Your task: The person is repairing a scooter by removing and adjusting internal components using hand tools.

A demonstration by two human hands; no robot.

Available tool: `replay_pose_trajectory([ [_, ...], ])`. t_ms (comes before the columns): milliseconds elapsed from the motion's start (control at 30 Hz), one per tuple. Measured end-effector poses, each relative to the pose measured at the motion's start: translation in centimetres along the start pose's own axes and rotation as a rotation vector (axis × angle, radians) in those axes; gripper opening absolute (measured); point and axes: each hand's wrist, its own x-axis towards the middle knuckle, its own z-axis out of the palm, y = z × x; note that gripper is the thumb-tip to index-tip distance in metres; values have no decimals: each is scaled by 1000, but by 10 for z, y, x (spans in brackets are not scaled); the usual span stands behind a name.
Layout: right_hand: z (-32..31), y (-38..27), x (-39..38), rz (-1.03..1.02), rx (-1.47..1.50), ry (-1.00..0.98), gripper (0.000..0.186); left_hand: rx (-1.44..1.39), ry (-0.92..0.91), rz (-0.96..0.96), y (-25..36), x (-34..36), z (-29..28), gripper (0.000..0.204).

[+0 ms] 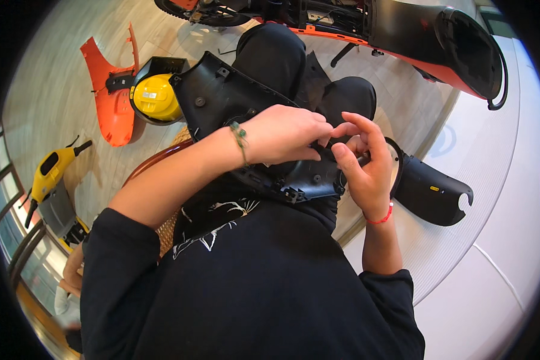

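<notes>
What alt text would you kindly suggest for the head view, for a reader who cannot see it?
A person's left hand and right hand are close together above a black molded panel across their lap. Beyond is an orange-and-black vehicle; an orange panel lies on the floor to the left.

A stripped scooter (402, 36) and loose body panels (213, 90) suggest a workshop

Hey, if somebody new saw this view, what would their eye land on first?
Probably the bright yellow rounded object at upper left, beside an orange panel on the floor. Then likely the left hand and right hand, close together over a large black panel across the lap. An orange-and-black vehicle spans the top right.
</notes>
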Motion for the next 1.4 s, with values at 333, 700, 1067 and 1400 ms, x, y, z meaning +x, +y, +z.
replay_pose_trajectory([
  [333, 4, -2, -1, 105, 118, 38, 27, -20, -62, -125, 3, 1, -3, 23],
  [700, -1, -1, -2, -93, 6, 41, 32, 183, -147, -19, -10, 1, 7, 20],
  [1067, -1, -4, -8, -132, -65, 51, 39, 311, -133, -22, -12, 1, 20, 16],
  [1400, -27, -5, -16, -262, 101, 185, 29, 72, -41, -167, 2, -13, -14, 21],
])
